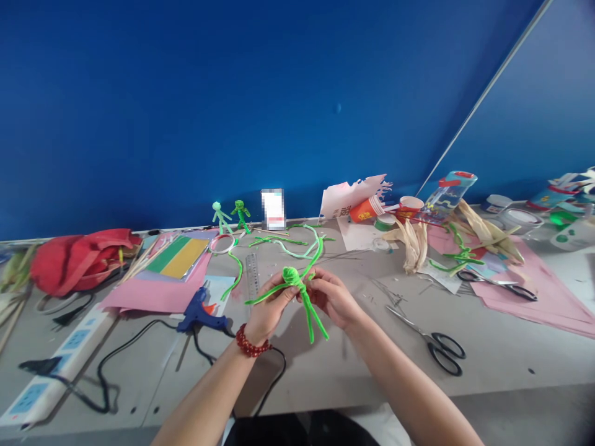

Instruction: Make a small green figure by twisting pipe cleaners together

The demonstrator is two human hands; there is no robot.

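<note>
Both hands hold a bright green pipe-cleaner figure (302, 291) above the middle of the table. It has a coiled round head, and two stems hang down like legs. My left hand (274, 301) pinches it just under the head, and one stem sticks out leftward over that hand. My right hand (332, 297) has its fingers closed at the figure's right side, on a green stem there. Another long stem rises up and to the right between the hands. Loose pipe cleaners (297, 243) lie behind. Two finished-looking pipe-cleaner figures, one pale green (220, 217) and one darker green (240, 217), stand by the wall.
Left of my hands lie a blue glue gun (199, 313) with its cord, a power strip (60, 362), coloured sheets (179, 257) and a red bag (83, 261). Scissors (432, 342) rest at right. Beyond are paper cups (367, 209), corn husks (413, 244), pink paper (534, 291) and more scissors (499, 285).
</note>
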